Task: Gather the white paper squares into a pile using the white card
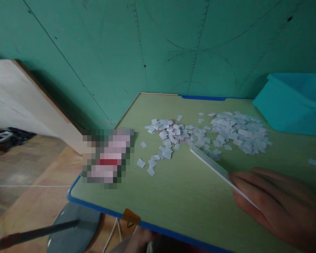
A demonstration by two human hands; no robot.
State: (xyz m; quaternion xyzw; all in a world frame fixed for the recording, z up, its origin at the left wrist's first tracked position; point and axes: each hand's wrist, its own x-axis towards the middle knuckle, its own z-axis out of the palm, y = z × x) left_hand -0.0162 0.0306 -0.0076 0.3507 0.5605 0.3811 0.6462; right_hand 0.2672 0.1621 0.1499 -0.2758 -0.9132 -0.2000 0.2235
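My right hand [274, 203] reaches in from the lower right, its fingers closed around a narrow, flat white strip [210, 163]. The strip slants to the upper left, and its far end lies beside small white paper pieces [177, 131]. These pieces are scattered loosely across the middle of the table [158, 196]. A denser heap of paper pieces [239, 131] lies farther right, beyond my right hand. My left hand is not clearly seen; a bit of skin below the table edge cannot be told as hand or leg.
A turquoise bin [297, 109] stands at the back right of the table. A pixelated pinkish object [110, 154] lies at the left edge. Behind is a green wall [107, 45]; a pale board [37, 102] leans at left. Below is a round grey base with a pole [73, 235].
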